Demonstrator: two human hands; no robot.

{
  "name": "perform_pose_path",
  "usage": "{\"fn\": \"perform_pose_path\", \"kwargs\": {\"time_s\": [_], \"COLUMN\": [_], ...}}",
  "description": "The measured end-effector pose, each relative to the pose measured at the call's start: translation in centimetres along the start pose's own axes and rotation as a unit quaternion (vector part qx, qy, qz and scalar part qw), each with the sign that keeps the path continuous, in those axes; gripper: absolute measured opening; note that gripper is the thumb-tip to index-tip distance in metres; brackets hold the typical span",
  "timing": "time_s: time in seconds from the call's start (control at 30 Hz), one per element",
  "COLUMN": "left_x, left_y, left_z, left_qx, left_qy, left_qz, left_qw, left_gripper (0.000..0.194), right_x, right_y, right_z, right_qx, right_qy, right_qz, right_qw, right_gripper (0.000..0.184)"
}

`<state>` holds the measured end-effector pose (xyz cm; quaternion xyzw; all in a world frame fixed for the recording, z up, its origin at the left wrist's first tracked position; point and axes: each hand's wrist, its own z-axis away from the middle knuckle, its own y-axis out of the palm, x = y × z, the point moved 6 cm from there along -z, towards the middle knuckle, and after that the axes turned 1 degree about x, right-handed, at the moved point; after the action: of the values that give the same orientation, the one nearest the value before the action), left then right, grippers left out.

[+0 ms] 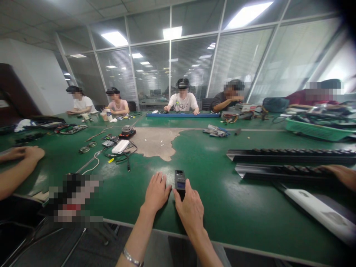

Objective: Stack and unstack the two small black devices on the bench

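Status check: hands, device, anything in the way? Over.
Left hand palm-down on green table. Right hand: thumb and forefinger about black screened device. Nothing against device's front; black cable apart, ahead-left.

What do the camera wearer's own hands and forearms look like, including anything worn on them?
The left hand and right hand are both ungloved. A shiny, silver-coloured band circles the left forearm; none shows on the right forearm. No sleeves are visible.

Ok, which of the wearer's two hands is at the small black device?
The right hand: its fingers flank the black device; the left hand rests on the green table, apart from it.
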<state>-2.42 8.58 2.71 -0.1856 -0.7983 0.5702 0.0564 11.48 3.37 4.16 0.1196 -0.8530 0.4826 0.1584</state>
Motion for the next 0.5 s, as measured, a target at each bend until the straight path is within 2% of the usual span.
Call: {"fn": "perform_pose_path", "kwargs": {"time_s": [0.27,0.5], "left_x": [0.1,0.0], "left_y": [0.2,0.2], "left_z": [-0.1,0.0], "left_qx": [0.013,0.015], "left_qy": [-0.004,-0.005], "left_qz": [0.001,0.008], "left_qw": [1.0,1.0], "left_gripper": [0.053,0.054], "right_x": [0.1,-1.1], "right_y": [-0.5,-3.8], "right_z": [-0.5,-2.5], "right_qx": [-0.006,-0.033], "right_qy": [0.012,0.053], "right_qz": [-0.023,-0.096], "right_qw": [1.0,0.993], "right_gripper": [0.065,0.069]}}
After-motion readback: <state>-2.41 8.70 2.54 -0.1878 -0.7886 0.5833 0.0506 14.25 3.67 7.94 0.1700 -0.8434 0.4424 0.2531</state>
